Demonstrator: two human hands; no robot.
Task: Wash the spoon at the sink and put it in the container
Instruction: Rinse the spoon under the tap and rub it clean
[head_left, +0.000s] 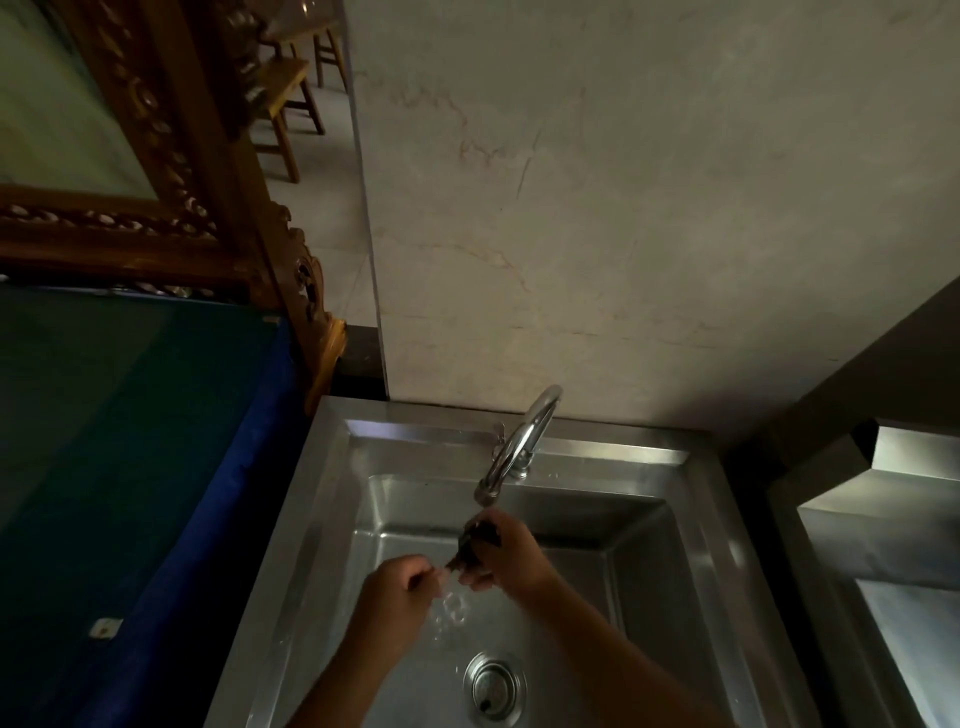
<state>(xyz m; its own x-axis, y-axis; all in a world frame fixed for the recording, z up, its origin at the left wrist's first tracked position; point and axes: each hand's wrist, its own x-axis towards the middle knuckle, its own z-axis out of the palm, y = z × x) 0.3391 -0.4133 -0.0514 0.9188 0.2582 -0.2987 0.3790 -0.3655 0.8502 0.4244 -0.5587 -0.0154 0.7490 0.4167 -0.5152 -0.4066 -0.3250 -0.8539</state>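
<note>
Both my hands meet over the steel sink (332, 519), right under the spout of the curved tap (519, 447). My right hand (511, 564) is closed around a small dark object (480, 538), which appears to be the spoon. Its wide end is in my fingers and most of it is hidden. My left hand (397, 592) is curled, and its fingertips pinch the narrow lower end of that dark object. Water (452, 610) splashes down between my hands into the basin. No container is in view.
The round drain (493, 686) lies in the basin floor below my hands. A second steel basin (883, 519) stands to the right. A dark green surface with a blue edge (130, 441) lies to the left, below a carved wooden frame (197, 171). A pale wall (623, 208) rises behind the sink.
</note>
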